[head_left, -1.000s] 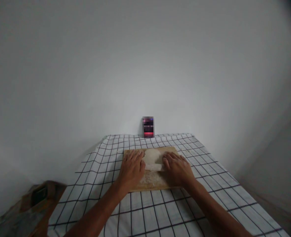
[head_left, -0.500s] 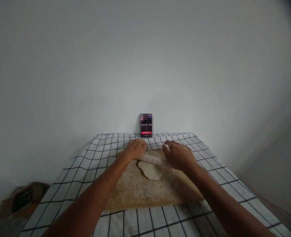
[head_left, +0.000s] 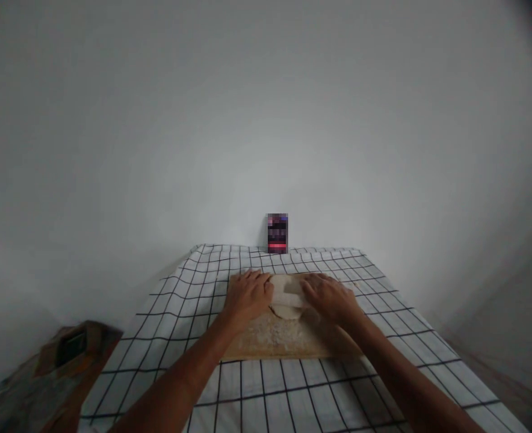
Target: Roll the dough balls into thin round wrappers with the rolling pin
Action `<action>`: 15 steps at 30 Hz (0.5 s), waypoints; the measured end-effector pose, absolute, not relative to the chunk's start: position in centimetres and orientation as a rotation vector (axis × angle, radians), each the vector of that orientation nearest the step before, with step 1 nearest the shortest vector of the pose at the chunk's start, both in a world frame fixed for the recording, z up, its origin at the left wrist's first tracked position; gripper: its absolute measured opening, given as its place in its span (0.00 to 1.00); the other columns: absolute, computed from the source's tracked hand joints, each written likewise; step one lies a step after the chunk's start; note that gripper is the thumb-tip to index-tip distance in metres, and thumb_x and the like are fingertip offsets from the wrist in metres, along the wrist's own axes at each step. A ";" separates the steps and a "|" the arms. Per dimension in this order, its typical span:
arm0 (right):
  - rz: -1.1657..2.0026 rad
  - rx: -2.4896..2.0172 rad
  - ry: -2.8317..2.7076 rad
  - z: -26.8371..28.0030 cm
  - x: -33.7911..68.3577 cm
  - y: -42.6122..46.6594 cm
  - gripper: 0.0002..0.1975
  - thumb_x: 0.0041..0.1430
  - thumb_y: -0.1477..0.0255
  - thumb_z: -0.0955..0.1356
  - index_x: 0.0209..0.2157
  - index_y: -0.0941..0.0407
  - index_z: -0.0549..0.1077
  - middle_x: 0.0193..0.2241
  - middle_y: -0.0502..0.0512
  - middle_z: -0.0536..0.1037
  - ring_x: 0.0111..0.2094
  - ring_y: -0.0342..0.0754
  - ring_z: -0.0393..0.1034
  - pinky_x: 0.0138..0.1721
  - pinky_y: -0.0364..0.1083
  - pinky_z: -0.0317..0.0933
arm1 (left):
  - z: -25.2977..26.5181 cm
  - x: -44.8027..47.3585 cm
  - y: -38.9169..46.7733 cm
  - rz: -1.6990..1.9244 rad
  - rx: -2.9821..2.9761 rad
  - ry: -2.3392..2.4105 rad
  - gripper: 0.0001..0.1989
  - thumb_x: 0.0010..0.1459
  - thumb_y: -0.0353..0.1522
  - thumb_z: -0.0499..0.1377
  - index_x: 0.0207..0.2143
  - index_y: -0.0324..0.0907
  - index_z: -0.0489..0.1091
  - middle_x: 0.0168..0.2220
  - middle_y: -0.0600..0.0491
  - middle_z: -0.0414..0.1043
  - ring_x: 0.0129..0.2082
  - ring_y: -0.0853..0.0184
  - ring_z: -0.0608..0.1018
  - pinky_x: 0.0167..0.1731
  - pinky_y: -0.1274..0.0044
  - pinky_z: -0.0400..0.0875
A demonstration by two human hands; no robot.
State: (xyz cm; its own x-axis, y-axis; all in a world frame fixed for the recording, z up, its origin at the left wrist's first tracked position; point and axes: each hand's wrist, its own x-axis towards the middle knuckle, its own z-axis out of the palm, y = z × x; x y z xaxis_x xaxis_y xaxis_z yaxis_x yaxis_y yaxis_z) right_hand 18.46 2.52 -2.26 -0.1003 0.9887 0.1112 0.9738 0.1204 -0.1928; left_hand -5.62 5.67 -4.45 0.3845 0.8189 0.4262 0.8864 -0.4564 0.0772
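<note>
A pale, floury rolling pin (head_left: 288, 299) lies crosswise over a flat piece of dough (head_left: 287, 313). My left hand (head_left: 250, 293) is closed over the pin's left end, and my right hand (head_left: 329, 296) covers its right end with the fingers bent down. Both ends of the pin are hidden beneath my hands. Under the dough is a wooden board (head_left: 270, 346) dusted with flour. Dough shows between my hands, on the near side of the pin and apparently beyond it as well.
A white tablecloth (head_left: 248, 397) with dark grid lines covers the table. Against the wall (head_left: 275, 120) at the far edge leans a phone (head_left: 277, 234) with a blurred screen. An open cardboard box (head_left: 74, 349) sits low on the left, below table height.
My right hand's fingers, raised before, have come down onto the rolling pin. The pin now crosses the dough rather than its far edge. The view has shifted slightly.
</note>
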 end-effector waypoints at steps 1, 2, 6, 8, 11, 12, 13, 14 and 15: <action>0.083 -1.956 -2.152 -2.4 18.3 1.8 0.23 0.83 0.60 0.57 0.59 0.52 0.79 0.61 0.62 0.83 0.60 0.57 0.79 0.58 0.52 0.70 | -4.7 -5.8 4.9 -0.635 -2.476 -1.517 0.19 0.75 0.31 0.55 0.60 0.44 0.80 0.61 0.45 0.84 0.64 0.55 0.82 0.70 0.58 0.72; 0.056 -1.949 -2.141 -2.7 18.1 1.0 0.23 0.83 0.60 0.58 0.59 0.53 0.79 0.61 0.62 0.83 0.60 0.57 0.79 0.58 0.52 0.70 | -5.1 -6.0 4.2 -0.658 -2.480 -1.487 0.20 0.75 0.30 0.55 0.62 0.43 0.79 0.63 0.45 0.83 0.65 0.55 0.81 0.71 0.58 0.71; -0.036 -1.811 -2.200 -4.1 17.8 -1.4 0.22 0.83 0.61 0.57 0.54 0.52 0.81 0.61 0.61 0.83 0.63 0.57 0.77 0.65 0.54 0.66 | -6.6 -6.6 1.8 -0.795 -2.410 -1.381 0.24 0.75 0.30 0.52 0.67 0.43 0.75 0.69 0.44 0.78 0.71 0.53 0.76 0.75 0.53 0.68; -0.047 -1.763 -2.170 -4.7 17.8 -1.8 0.22 0.84 0.62 0.57 0.54 0.51 0.80 0.64 0.60 0.82 0.66 0.56 0.74 0.69 0.55 0.63 | -6.7 -6.6 1.3 -0.799 -2.372 -1.388 0.23 0.75 0.31 0.52 0.68 0.43 0.75 0.70 0.43 0.77 0.73 0.51 0.73 0.74 0.52 0.68; -0.019 -1.758 -2.127 -4.7 17.8 -1.4 0.21 0.84 0.64 0.56 0.54 0.51 0.79 0.64 0.59 0.81 0.67 0.54 0.73 0.70 0.54 0.61 | -5.3 -6.0 1.9 -0.673 -2.381 -1.462 0.22 0.78 0.34 0.51 0.66 0.43 0.76 0.69 0.42 0.77 0.73 0.49 0.73 0.72 0.53 0.69; 0.001 -1.774 -2.119 -4.6 17.8 -1.0 0.21 0.84 0.65 0.56 0.54 0.52 0.79 0.63 0.59 0.81 0.66 0.53 0.73 0.69 0.54 0.62 | -4.5 -5.5 2.5 -0.609 -2.401 -1.488 0.21 0.79 0.36 0.51 0.65 0.44 0.77 0.67 0.42 0.79 0.71 0.49 0.74 0.70 0.54 0.70; 0.023 -1.800 -2.107 -4.3 17.8 -0.6 0.22 0.84 0.65 0.55 0.53 0.52 0.79 0.62 0.59 0.82 0.65 0.53 0.74 0.68 0.53 0.63 | -3.5 -5.0 3.3 -0.542 -2.422 -1.515 0.21 0.79 0.37 0.50 0.63 0.44 0.78 0.66 0.42 0.80 0.69 0.49 0.76 0.68 0.55 0.71; 0.044 -1.834 -2.089 -4.0 17.9 -0.1 0.22 0.84 0.65 0.55 0.53 0.52 0.79 0.62 0.60 0.82 0.64 0.53 0.75 0.66 0.52 0.65 | -2.5 -4.4 4.3 -0.466 -2.468 -1.529 0.20 0.80 0.37 0.50 0.60 0.45 0.79 0.63 0.43 0.82 0.66 0.51 0.79 0.65 0.58 0.73; 0.060 -1.868 -2.073 -3.7 17.9 0.3 0.22 0.84 0.66 0.55 0.52 0.53 0.79 0.61 0.60 0.82 0.63 0.53 0.75 0.63 0.52 0.67 | -1.5 -3.7 5.4 -0.385 -2.508 -1.570 0.20 0.80 0.37 0.50 0.58 0.45 0.80 0.59 0.43 0.84 0.62 0.52 0.82 0.62 0.60 0.75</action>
State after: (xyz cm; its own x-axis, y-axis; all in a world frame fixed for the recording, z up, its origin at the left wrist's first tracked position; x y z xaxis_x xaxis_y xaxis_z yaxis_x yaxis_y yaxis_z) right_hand 17.93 0.33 -3.73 -0.0708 0.9713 0.2270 0.9567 0.1305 -0.2603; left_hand -3.72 5.42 -1.52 0.4166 0.8587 0.2985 0.8993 -0.4374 0.0030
